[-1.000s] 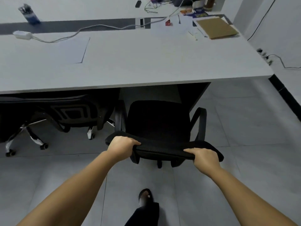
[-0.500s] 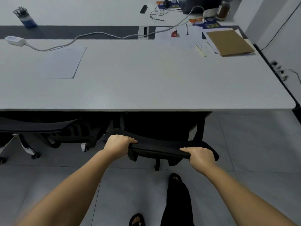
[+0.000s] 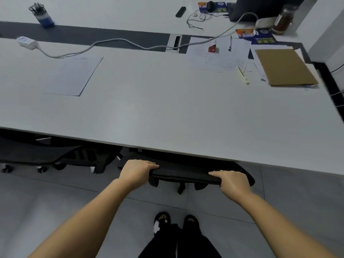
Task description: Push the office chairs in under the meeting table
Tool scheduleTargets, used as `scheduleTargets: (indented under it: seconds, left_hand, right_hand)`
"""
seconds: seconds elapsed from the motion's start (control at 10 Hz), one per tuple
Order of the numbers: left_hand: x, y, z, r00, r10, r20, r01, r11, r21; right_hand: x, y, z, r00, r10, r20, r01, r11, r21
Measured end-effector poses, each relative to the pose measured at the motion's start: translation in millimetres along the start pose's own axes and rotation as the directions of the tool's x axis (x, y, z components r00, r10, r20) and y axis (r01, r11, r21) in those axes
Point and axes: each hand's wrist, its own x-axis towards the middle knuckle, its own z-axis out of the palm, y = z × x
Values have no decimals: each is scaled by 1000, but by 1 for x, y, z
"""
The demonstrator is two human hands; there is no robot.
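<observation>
White power strip (image 3: 26, 41) with cable, blue pen cup (image 3: 43, 15), loose paper sheet (image 3: 72, 75), brown folder (image 3: 284, 67), dark jar (image 3: 283, 19)

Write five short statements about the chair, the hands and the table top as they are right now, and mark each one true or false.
1. Both hands grip the top edge of the black chair's backrest. True: the left hand and the right hand each curl over it.
2. The chair's seat stands fully out on the open floor. False: the seat is hidden under the table; only the backrest top shows at the table edge.
3. A brown envelope lies on the table's right end. True.
4. The blue pen holder stands right next to the envelope. False: it stands at the far left.
5. Another black chair sits under the table to the left. True.
</observation>
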Motion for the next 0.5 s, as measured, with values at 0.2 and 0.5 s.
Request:
scheduleTargets:
  seconds: [0.2, 0.5]
  left_hand:
    - [1, -14, -2, 999, 26, -23, -26, 1000, -14]
    - [-30, -10, -11, 957, 255, -138, -252, 967, 35]
  right_hand:
    - [2, -6, 17, 992, -7, -126, 24, 991, 134]
    - [-24, -14, -10, 965, -133, 228, 88, 976, 198]
